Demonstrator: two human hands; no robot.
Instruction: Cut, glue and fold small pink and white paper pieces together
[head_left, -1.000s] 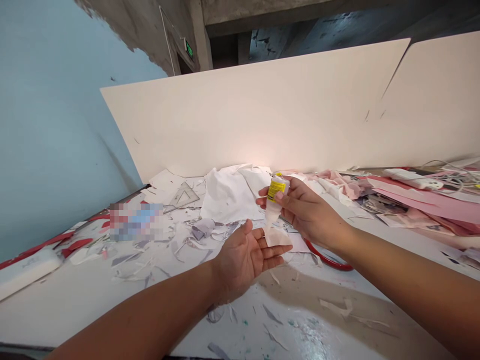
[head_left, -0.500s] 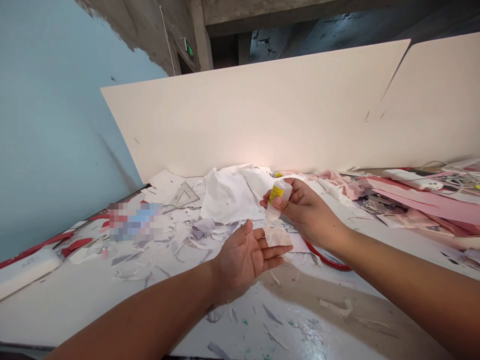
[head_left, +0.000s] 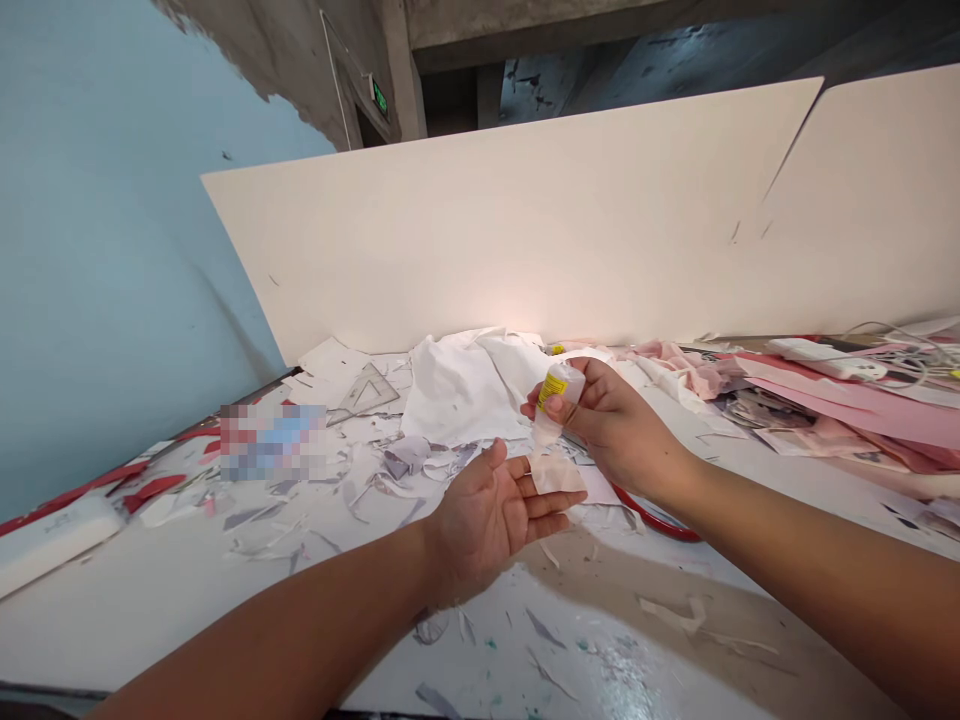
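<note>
My right hand (head_left: 611,425) is closed around a small white glue bottle (head_left: 553,402) with a yellow label, held tip down. The tip sits just above a small pale pink paper piece (head_left: 555,473). That piece lies on the fingertips of my left hand (head_left: 491,515), which is palm up with fingers stretched out flat. Both hands hover over a white table (head_left: 187,590) strewn with paper scraps.
Crumpled white paper (head_left: 461,385) lies behind the hands. A clear set square (head_left: 367,392) rests at the back left. Pink sheets (head_left: 840,400) and cables are stacked at the right. A red ring (head_left: 656,520) lies under my right wrist. A tall beige board (head_left: 525,220) stands along the back.
My right hand has lowered and tilted the glue bottle toward the pink piece. My left hand has stayed in place.
</note>
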